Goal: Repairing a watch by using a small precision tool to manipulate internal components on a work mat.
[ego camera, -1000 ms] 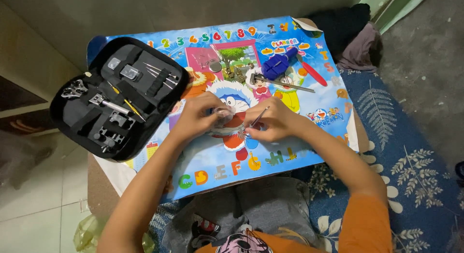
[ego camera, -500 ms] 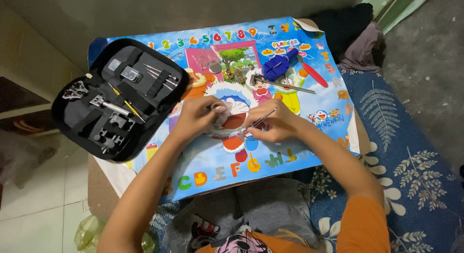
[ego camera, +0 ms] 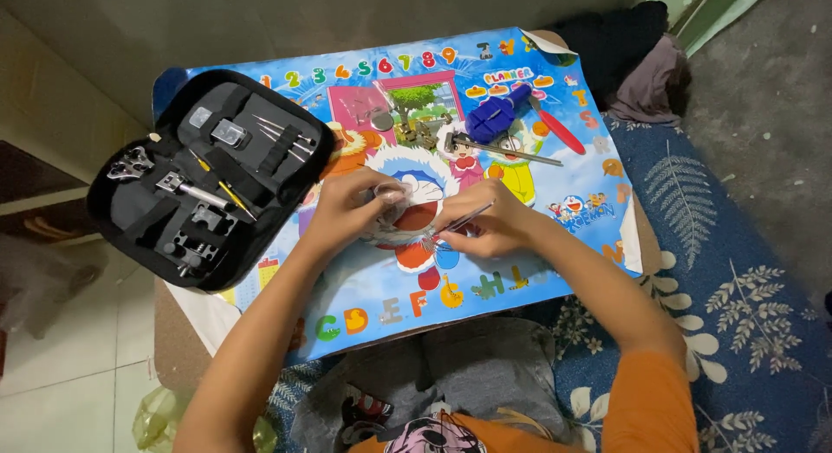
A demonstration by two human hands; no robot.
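Note:
My left hand presses on a small round clear-faced part on the colourful cartoon poster that covers the low table. My right hand holds metal tweezers, their tips pointing left toward that small part. Both hands meet at the middle of the poster. What lies under the left fingers is mostly hidden.
An open black tool case with small metal tools lies at the left. Near the poster's far side lie a blue tool, a red-handled tool, a thin metal rod and small metal parts. A blue leaf-patterned mat is to the right.
Both hands stay at the poster's middle, with only small shifts of fingers and tweezers. The view has moved slightly.

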